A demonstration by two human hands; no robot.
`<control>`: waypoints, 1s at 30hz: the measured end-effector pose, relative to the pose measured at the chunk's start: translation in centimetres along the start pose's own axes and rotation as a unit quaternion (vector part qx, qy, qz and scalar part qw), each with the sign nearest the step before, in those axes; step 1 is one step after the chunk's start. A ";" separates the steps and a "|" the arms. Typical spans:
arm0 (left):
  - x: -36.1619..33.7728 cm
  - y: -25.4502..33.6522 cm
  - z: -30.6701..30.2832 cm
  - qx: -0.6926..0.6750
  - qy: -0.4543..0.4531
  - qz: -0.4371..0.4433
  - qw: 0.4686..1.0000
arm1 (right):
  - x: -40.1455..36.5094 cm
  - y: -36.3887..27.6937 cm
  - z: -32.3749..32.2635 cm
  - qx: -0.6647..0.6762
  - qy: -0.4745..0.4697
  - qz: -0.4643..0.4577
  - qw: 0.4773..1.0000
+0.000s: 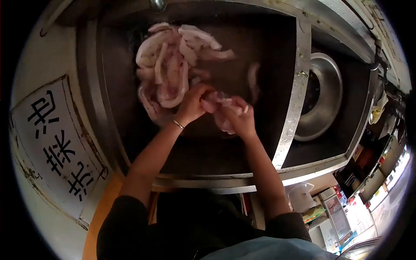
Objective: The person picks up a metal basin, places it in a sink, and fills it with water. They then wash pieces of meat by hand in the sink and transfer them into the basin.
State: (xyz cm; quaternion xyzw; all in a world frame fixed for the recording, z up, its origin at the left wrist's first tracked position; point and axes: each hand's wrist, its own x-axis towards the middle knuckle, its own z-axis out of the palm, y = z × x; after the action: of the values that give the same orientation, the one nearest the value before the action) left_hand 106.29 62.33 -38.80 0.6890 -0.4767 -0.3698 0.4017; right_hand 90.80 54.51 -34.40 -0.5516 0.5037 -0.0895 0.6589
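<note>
- The left hand [193, 105], near the middle of the frame, has its fingers curled in and closed on one end of a piece of raw meat [222, 123]; a bracelet [178, 125] circles that wrist.
- The right hand [242, 119], just right of it, grips the same piece, fingers bent around it and a ring [246, 108] on one of them. Exactly where each fingertip presses I can't make out from here; it's blurred.
- That piece, pale pink and glistening, sits between the two hands at the centre of the frame, over the big sink basin [203, 162], its lower end hanging below the fingers.
- A heap of raw meat strips [167, 65] lies in the same basin, upper left of centre, just beyond the left hand.
- One loose strip [253, 80] lies apart from the heap, above the right hand.
- Right of the wet metal divider [296, 86], a round steel bowl [331, 102] stands in the second basin [351, 125].
- A white sign [56, 143] with black Chinese characters is at the left edge.
</note>
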 end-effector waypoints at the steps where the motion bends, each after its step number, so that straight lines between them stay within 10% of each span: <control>1: 0.0 0.0 -0.1 0.009 -0.012 0.022 1.000 | -0.7 -2.1 -0.7 0.001 0.001 -0.001 1.000; 5: 1.2 1.2 0.1 0.079 0.031 0.096 0.992 | -3.4 -7.0 -4.6 0.034 -0.006 -0.022 0.999; 10: 2.2 -1.6 2.0 -0.113 -0.040 -0.131 0.984 | -7.5 -10.2 -10.4 0.148 0.115 -0.153 0.970; 15: 3.2 -1.8 3.6 0.106 0.023 0.007 0.994 | -9.4 -11.7 -17.0 0.276 0.107 -0.341 0.892; 19: 2.6 -1.8 4.2 0.206 -0.048 -0.060 0.976 | -10.3 -12.5 -19.4 0.249 0.354 -0.292 0.853; 23: 1.3 -4.0 5.7 0.231 -0.019 0.015 0.973 | -8.3 -11.3 -20.8 0.193 0.389 -0.304 0.848; 26: 2.1 -0.6 5.7 0.225 -0.079 -0.089 0.967 | -7.5 -7.5 -22.4 0.135 0.399 -0.188 0.887; 30: 4.8 -3.0 10.1 0.020 -0.046 -0.068 0.996 | -6.6 -2.7 -24.1 0.009 0.427 -0.124 0.896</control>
State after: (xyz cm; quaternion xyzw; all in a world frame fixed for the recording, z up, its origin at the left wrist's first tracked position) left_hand 99.68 56.39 -46.18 0.7099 -0.4543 -0.4176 0.3394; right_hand 70.46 42.61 -25.67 -0.5125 0.6635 -0.4014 0.3689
